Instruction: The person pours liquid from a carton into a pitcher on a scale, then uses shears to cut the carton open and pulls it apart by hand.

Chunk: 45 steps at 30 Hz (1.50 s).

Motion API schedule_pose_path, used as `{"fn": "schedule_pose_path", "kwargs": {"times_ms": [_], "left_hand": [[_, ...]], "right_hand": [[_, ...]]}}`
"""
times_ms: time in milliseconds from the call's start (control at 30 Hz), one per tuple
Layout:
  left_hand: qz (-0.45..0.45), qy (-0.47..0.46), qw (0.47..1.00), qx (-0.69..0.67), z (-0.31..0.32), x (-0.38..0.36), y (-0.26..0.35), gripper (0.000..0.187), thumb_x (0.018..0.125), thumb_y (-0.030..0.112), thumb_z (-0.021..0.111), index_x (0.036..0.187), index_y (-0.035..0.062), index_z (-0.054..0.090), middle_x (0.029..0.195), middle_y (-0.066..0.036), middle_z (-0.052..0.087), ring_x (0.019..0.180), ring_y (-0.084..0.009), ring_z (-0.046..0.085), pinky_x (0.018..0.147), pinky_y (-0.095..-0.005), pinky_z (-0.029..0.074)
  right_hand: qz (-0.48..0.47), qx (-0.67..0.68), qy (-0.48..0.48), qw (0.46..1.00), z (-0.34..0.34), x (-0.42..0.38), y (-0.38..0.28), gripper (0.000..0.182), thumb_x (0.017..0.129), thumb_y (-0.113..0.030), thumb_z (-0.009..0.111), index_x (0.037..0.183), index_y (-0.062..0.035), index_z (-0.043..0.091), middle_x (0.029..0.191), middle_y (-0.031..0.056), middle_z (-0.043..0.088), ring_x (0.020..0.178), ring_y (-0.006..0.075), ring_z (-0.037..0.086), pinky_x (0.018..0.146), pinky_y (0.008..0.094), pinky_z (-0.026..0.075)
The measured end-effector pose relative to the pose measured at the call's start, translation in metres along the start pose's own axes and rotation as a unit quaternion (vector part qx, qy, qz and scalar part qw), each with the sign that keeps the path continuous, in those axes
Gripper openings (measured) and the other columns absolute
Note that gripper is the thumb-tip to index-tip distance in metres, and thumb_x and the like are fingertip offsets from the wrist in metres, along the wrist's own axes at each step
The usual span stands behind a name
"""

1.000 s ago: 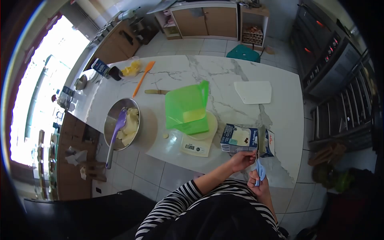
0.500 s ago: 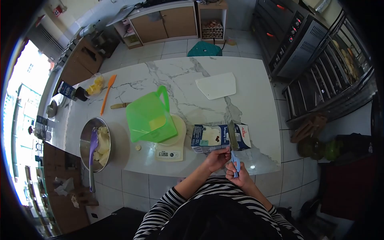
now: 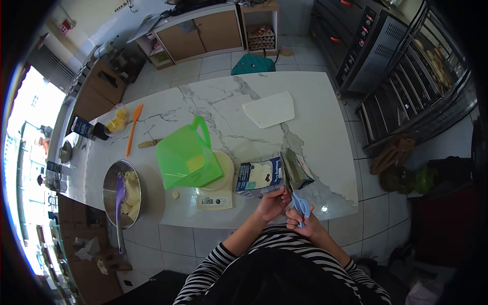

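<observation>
A blue and white whipping cream carton (image 3: 258, 175) lies on its side on the table at its front edge, its right end cut open. The cut end piece (image 3: 299, 172) is folded over to the right, silvery inside. At the carton's near right corner, my left hand (image 3: 273, 204) pinches its edge between closed fingers. My right hand (image 3: 305, 225) is wrapped round the light blue handles of scissors (image 3: 302, 204), which point at the cut corner. Their blades are hard to make out there.
Left of the carton, a tilted green plastic pitcher (image 3: 183, 160) rests on a kitchen scale (image 3: 223, 200). A steel bowl (image 3: 108, 206) holds pale butter-like lumps and a purple spatula (image 3: 120, 193). Behind lie a white scraper (image 3: 269, 109), an orange spatula (image 3: 134, 129) and a wooden handle (image 3: 148, 144).
The carton's cut end piece has tipped up and turned, now showing its silvery side. The scissors' handles have turned in my right hand. The whole view has shifted slightly.
</observation>
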<state>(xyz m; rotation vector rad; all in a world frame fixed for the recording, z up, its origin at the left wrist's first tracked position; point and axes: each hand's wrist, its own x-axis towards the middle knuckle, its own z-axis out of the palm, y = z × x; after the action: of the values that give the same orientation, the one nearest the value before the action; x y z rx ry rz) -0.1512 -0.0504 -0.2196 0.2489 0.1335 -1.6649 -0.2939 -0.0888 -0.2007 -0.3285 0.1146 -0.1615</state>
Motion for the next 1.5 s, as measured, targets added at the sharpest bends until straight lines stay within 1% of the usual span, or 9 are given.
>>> {"fn": "schedule_pose_path", "kwargs": {"times_ms": [400,500,733,833,900,1100,1233,1300,1500], "left_hand": [[0.041,-0.067,0.993,-0.083,0.011,-0.017,0.017,0.016,0.078,0.011,0.051,0.068,0.0044,0.041,0.067,-0.002,0.035,0.060,-0.0100,0.032,0.056,-0.0209,0.029],[0.031,-0.086,0.993,-0.080,0.013,-0.019,0.016,0.017,0.077,0.011,0.052,0.067,0.0052,0.039,0.066,-0.001,0.035,0.060,-0.0097,0.032,0.056,-0.0207,0.028],[0.038,-0.086,0.993,-0.067,0.016,-0.023,0.021,0.018,0.075,0.012,0.054,0.066,0.0054,0.040,0.064,-0.001,0.034,0.058,-0.0096,0.032,0.054,-0.0209,0.028],[0.029,-0.090,0.993,-0.071,0.017,-0.025,0.021,0.018,0.076,0.012,0.052,0.065,0.0042,0.040,0.063,-0.001,0.033,0.058,-0.0099,0.031,0.054,-0.0212,0.027],[0.021,-0.094,0.992,-0.078,0.019,-0.026,0.021,0.019,0.077,0.012,0.050,0.064,0.0030,0.040,0.063,-0.001,0.032,0.059,-0.0101,0.031,0.055,-0.0215,0.027],[-0.019,-0.112,0.991,-0.075,0.042,-0.034,0.016,0.018,0.074,0.010,0.054,0.065,0.0036,0.040,0.063,-0.001,0.034,0.057,-0.0102,0.032,0.053,-0.0217,0.028],[-0.042,-0.143,0.980,-0.131,0.058,-0.037,0.009,0.017,0.075,0.009,0.055,0.067,0.0043,0.041,0.063,-0.001,0.035,0.056,-0.0094,0.034,0.052,-0.0207,0.030],[-0.051,-0.140,0.978,-0.143,0.064,-0.039,0.004,0.017,0.075,0.009,0.055,0.067,0.0053,0.041,0.063,0.000,0.035,0.056,-0.0087,0.034,0.051,-0.0199,0.031],[-0.093,-0.117,0.970,-0.190,0.067,-0.038,-0.011,0.018,0.077,0.010,0.055,0.067,0.0049,0.040,0.062,0.000,0.036,0.056,-0.0086,0.035,0.051,-0.0197,0.032]], "right_hand": [[-0.086,-0.250,0.129,0.956,0.010,-0.063,-0.065,0.044,0.058,-0.043,0.071,0.054,-0.0034,0.053,0.055,-0.0005,0.048,0.047,0.0071,0.042,0.043,0.0208,0.030],[-0.031,-0.575,0.446,0.685,-0.006,-0.051,-0.072,0.046,0.057,-0.040,0.072,0.048,-0.0022,0.049,0.043,-0.0001,0.043,0.037,0.0080,0.036,0.036,0.0257,0.028],[0.109,-0.751,0.470,0.450,-0.007,-0.018,-0.053,0.050,0.056,-0.044,0.070,0.057,0.0026,0.054,0.054,0.0094,0.049,0.051,0.0213,0.050,0.047,0.0323,0.037],[0.034,-0.769,0.481,0.420,-0.004,-0.018,-0.038,0.052,0.054,-0.044,0.070,0.071,0.0025,0.057,0.087,0.0162,0.051,0.081,0.0288,0.050,0.062,0.0367,0.039],[0.033,-0.827,0.479,0.292,0.009,-0.020,-0.036,0.060,0.052,-0.037,0.073,0.092,0.0028,0.052,0.110,0.0198,0.039,0.099,0.0319,0.039,0.077,0.0408,0.035],[-0.224,-0.780,0.300,0.501,0.023,-0.002,-0.055,0.120,0.039,-0.035,0.080,0.129,-0.0098,0.004,0.127,0.0230,0.016,0.119,0.0390,0.015,0.096,0.0458,0.019],[-0.337,-0.715,0.295,0.536,0.004,0.028,-0.025,0.127,0.037,-0.036,0.081,0.129,-0.0154,-0.004,0.130,0.0241,0.007,0.122,0.0387,0.007,0.097,0.0451,0.017],[-0.479,-0.691,0.259,0.475,0.007,0.040,-0.017,0.128,0.037,-0.037,0.081,0.129,-0.0182,-0.007,0.130,0.0249,0.003,0.121,0.0385,0.008,0.097,0.0450,0.018],[-0.468,-0.672,0.254,0.515,0.003,0.044,-0.023,0.124,0.043,-0.028,0.081,0.128,-0.0192,-0.009,0.131,0.0209,0.002,0.120,0.0350,0.013,0.092,0.0438,0.026]]}}
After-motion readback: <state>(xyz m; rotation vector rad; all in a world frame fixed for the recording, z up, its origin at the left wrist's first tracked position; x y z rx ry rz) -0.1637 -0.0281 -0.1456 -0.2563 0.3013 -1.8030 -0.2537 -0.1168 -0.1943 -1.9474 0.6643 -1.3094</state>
